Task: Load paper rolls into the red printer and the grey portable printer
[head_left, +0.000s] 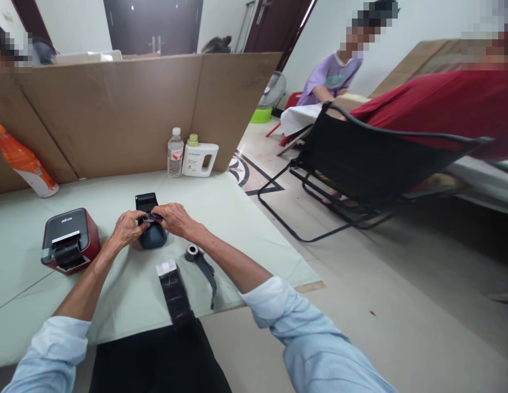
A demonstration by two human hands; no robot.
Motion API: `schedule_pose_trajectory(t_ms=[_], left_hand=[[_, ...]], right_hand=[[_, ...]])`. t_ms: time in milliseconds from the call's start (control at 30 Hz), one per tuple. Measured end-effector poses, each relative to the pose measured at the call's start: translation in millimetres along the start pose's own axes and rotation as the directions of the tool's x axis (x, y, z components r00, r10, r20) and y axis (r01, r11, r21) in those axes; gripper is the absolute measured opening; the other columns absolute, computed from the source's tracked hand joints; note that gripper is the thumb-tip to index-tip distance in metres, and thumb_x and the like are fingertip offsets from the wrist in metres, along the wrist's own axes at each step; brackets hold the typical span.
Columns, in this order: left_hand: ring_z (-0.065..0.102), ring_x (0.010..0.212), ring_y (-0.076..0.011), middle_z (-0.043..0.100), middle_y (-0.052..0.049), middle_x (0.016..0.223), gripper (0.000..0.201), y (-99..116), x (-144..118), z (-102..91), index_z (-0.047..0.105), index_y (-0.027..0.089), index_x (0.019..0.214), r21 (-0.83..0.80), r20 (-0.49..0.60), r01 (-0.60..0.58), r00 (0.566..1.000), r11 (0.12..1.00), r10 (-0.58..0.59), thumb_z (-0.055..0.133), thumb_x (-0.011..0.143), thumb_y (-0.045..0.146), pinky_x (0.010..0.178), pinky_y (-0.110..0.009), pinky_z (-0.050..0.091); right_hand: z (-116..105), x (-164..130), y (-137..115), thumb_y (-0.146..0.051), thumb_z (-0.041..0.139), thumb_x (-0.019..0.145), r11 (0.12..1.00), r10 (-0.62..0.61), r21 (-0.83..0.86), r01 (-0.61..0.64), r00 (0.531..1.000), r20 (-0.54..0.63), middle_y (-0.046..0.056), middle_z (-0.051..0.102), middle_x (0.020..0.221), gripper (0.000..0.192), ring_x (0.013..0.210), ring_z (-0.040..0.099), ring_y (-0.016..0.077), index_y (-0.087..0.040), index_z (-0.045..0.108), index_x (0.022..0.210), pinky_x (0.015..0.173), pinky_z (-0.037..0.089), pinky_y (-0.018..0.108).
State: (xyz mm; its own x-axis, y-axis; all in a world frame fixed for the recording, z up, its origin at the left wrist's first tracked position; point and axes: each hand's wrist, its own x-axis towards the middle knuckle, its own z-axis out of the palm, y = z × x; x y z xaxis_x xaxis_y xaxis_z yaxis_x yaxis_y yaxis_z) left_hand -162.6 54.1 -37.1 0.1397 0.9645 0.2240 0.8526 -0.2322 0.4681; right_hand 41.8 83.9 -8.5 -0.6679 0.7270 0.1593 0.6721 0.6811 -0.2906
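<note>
Over a dark device (152, 239) with a rounded near end and a black far end, both my hands pinch a small dark, shiny piece (153, 218). My left hand (127, 228) grips its left side and my right hand (175, 219) its right side, fingers closed. I cannot make out exactly what the piece is, and the hands cover the middle of the device. Nearer to me, a black strip with a white end (174, 289) hangs over the table edge. Beside it lies a small roll of dark tape (192, 251) with its tail unwound.
A red and black label printer (69, 240) stands left, a black strip at its slot. Behind are an orange bottle (27, 161), a clear water bottle (175, 154) and a white jug (200, 159) against a cardboard screen (127, 114). Right, people sit near a black folding chair (360, 153).
</note>
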Motion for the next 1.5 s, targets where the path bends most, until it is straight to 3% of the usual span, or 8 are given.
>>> schedule_pose_trajectory(t_ms=[300, 533, 800, 933, 1033, 1200, 1367, 1500], left_hand=[[0.072, 0.106, -0.0274, 0.081, -0.005, 0.109, 0.037, -8.6, -0.9, 1.8, 0.084, 0.026, 0.099, -0.008, 0.002, -0.106, 0.994, 0.994, 0.106, 0.059, 0.075, 0.012, 0.103, -0.041, 0.054], [0.068, 0.114, -0.0307, 0.077, -0.011, 0.117, 0.024, -12.1, -17.3, 1.0, 0.082, 0.022, 0.1, -0.011, 0.046, -0.223, 0.974, 0.975, 0.224, 0.066, 0.084, 0.03, 0.106, -0.047, 0.053], [0.065, 0.119, -0.0292, 0.068, -0.01, 0.128, 0.035, -15.0, -16.8, -3.7, 0.079, 0.024, 0.109, -0.055, 0.074, -0.222, 0.971, 0.973, 0.226, 0.068, 0.076, 0.023, 0.111, -0.048, 0.051], [0.066, 0.11, -0.0255, 0.064, -0.009, 0.124, 0.057, -25.2, -4.9, -3.3, 0.071, 0.024, 0.126, -0.109, -0.069, -0.073, 0.995, 0.991, 0.066, 0.06, 0.071, 0.012, 0.1, -0.044, 0.058], [0.068, 0.101, -0.0255, 0.065, -0.012, 0.126, 0.064, -35.6, 12.8, 4.0, 0.066, 0.02, 0.135, -0.158, -0.239, 0.139, 0.955, 0.978, -0.175, 0.061, 0.071, 0.013, 0.097, -0.045, 0.059], [0.071, 0.1, -0.0242, 0.064, -0.019, 0.137, 0.077, -34.0, 46.8, 16.6, 0.052, 0.012, 0.149, -0.423, -0.192, 0.252, 0.914, 0.871, -0.357, 0.063, 0.073, 0.017, 0.086, -0.038, 0.061], [0.07, 0.111, -0.0258, 0.072, -0.013, 0.124, 0.05, -17.8, 36.5, 13.6, 0.068, 0.015, 0.13, -0.366, -0.261, 0.075, 0.949, 0.928, -0.179, 0.059, 0.082, 0.022, 0.093, -0.038, 0.06], [0.066, 0.123, -0.026, 0.071, -0.01, 0.13, 0.034, -13.9, 0.7, 8.5, 0.076, 0.022, 0.116, -0.239, -0.19, -0.099, 0.98, 0.966, 0.054, 0.058, 0.088, 0.025, 0.103, -0.043, 0.058]], right_hand=[[15.1, -0.8, -2.1, -0.018, 0.058, 0.098, 0.994, -0.1, -0.046, 0.101, 0.995, 0.023, 0.012, 0.076, 0.115, 0.022, 0.108, 0.066, 0.0254, -0.021, 0.075, 0.112, 0.079, 0.045, 0.031], [26.0, -22.4, 0.1, -0.021, 0.056, 0.104, 0.973, -0.227, -0.057, 0.222, 0.966, -0.122, 0.011, 0.068, 0.117, 0.019, 0.104, 0.061, 0.021, -0.019, 0.073, 0.112, 0.079, 0.045, 0.03], [34.1, -33.5, -1.7, -0.023, 0.059, 0.104, 0.96, -0.266, -0.106, 0.258, 0.961, -0.077, 0.011, 0.069, 0.106, 0.018, 0.096, 0.059, 0.0204, -0.017, 0.076, 0.1, 0.075, 0.044, 0.029], [32.9, -33.9, -4.3, -0.023, 0.057, 0.105, 0.958, -0.27, -0.121, 0.26, 0.96, -0.077, 0.011, 0.07, 0.104, 0.02, 0.093, 0.059, 0.0204, -0.016, 0.075, 0.103, 0.075, 0.043, 0.03], [34.1, -34.9, -6.2, -0.022, 0.058, 0.104, 0.959, -0.275, -0.104, 0.265, 0.957, -0.096, 0.01, 0.069, 0.102, 0.018, 0.091, 0.058, 0.0197, -0.017, 0.075, 0.101, 0.075, 0.043, 0.03], [36.5, -36.9, -10.7, -0.024, 0.056, 0.105, 0.957, -0.259, -0.156, 0.243, 0.961, -0.093, 0.009, 0.068, 0.1, 0.022, 0.091, 0.057, 0.0191, -0.018, 0.075, 0.095, 0.072, 0.04, 0.029], [38.4, -39.7, -13.0, -0.024, 0.057, 0.104, 0.956, -0.256, -0.164, 0.242, 0.964, -0.073, 0.01, 0.067, 0.1, 0.021, 0.091, 0.056, 0.0198, -0.018, 0.075, 0.094, 0.071, 0.04, 0.029], [41.6, -43.1, -13.6, -0.022, 0.057, 0.104, 0.968, -0.229, -0.12, 0.219, 0.97, -0.079, 0.01, 0.067, 0.099, 0.02, 0.088, 0.056, 0.0191, -0.018, 0.075, 0.094, 0.069, 0.039, 0.028]])
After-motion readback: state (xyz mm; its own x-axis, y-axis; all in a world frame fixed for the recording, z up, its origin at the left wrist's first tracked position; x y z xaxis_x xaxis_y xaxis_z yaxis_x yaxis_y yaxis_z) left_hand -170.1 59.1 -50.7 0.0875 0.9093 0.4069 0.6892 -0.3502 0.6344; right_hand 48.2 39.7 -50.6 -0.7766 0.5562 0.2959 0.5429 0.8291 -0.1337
